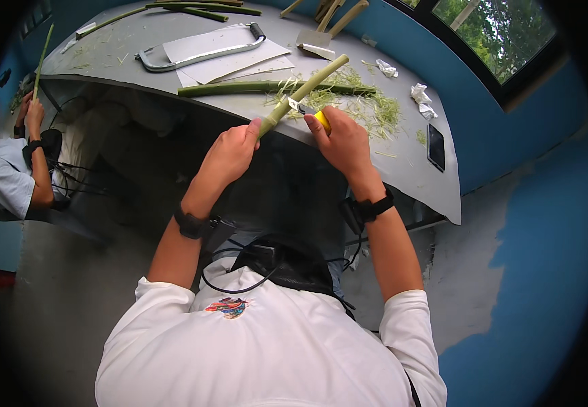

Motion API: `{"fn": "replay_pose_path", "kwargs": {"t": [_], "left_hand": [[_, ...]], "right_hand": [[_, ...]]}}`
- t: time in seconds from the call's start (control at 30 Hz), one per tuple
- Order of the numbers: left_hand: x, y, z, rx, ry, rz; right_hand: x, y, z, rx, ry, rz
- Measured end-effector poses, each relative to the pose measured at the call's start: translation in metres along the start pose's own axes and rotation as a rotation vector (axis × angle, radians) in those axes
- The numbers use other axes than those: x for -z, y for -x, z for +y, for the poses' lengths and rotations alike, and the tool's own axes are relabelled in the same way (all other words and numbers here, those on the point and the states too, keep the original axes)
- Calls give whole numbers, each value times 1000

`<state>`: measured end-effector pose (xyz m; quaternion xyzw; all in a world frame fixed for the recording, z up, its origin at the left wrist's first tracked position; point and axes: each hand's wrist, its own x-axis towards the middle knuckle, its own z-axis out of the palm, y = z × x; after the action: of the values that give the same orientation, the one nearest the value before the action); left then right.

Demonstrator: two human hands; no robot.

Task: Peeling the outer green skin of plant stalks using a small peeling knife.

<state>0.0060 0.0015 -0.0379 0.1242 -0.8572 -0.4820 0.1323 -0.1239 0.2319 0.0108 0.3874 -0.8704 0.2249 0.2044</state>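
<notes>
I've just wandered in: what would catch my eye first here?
Probably the pale green stick slanting over the grey table, held in the left hand while the right hand holds a yellow-handled knife to it. Green shavings lie scattered nearby; farther back, a metal saw rests on white paper.

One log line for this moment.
left hand: grips pale green bamboo pole | right hand: holds yellow-handled cutter, blade at pole | green shavings: on grey table
</notes>
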Motion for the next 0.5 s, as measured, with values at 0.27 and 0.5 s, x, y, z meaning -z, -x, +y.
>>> {"fn": "replay_pose_path", "kwargs": {"t": [0.27,0.5], "left_hand": [[-6,-1,9,-42,-126,28],[-6,-4,0,-20,-155,10]], "right_hand": [[-3,-10,0,-27,49,-72],[-9,-8,0,-47,71,-77]]}}
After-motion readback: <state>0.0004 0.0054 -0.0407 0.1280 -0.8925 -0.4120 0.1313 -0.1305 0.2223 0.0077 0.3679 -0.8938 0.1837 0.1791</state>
